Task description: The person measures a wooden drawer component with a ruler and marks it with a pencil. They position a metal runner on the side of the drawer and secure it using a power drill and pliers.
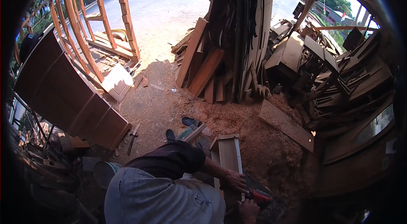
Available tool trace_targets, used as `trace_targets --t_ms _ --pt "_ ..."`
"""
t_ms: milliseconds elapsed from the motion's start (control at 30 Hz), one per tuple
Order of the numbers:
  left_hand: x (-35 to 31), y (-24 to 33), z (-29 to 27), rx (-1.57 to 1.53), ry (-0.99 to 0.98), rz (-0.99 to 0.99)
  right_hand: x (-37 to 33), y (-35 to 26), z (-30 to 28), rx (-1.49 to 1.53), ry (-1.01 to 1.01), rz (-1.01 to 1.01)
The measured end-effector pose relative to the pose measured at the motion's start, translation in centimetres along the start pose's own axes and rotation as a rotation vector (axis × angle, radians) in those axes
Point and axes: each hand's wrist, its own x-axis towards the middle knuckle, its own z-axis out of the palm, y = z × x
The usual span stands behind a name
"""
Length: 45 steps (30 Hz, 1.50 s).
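— While sawdust covers the floor, where's the pale wooden box frame?
— Lying there, under the left hand; the right hand looks closed around a red-handled tool. Seems mid-trimming; steady guidance needed next.

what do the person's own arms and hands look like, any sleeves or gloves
Both hands are bare, no gloves: the left hand and the right hand. The one forearm in view is uncovered below a short dark sleeve. No watch or rings can be made out.

Wooden frame on sawdust ground, stacked planks behind, panel left
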Motion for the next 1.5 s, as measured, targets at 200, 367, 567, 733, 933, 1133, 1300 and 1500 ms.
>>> trace_targets --t_ms 200,367,567,733,933,1133,1300,1500 --pt "0.3 -0.4 0.3 -0.018 0.016 0.041 -0.3 2.3 5.9 0.022 0.075 -0.236" --pt "-0.6 -0.1 3.3 0.013 0.088 0.023 0.5 0.3 2.6 0.025 -0.129 -0.088" --pt "-1.7 0.5 2.6 0.006 0.143 0.002 0.7 -1.2 0.3 0.028 -0.188 0.041" --pt "0.3 -0.1 0.7 -0.085 0.057 0.043 -1.2 0.6 2.0 0.116 -0.188 -0.005" --pt "-1.2 0.6 1.8 -0.049 0.086 0.001 -0.1 -1.2 0.9 0.22 -0.37 0.18" --pt "-1.0 -0.1 2.0 0.032 0.202 0.015 0.8 -1.4 -1.9 0.217 -0.24 0.256" --pt "-1.0 0.7 -0.1 -0.008 0.023 -0.006 -0.1 -0.8 0.0 0.174 -0.248 0.005" --pt "-1.7 2.3 0.0 -0.037 0.123 0.007 0.9 -0.4 -0.6 0.258 -0.453 -0.157"
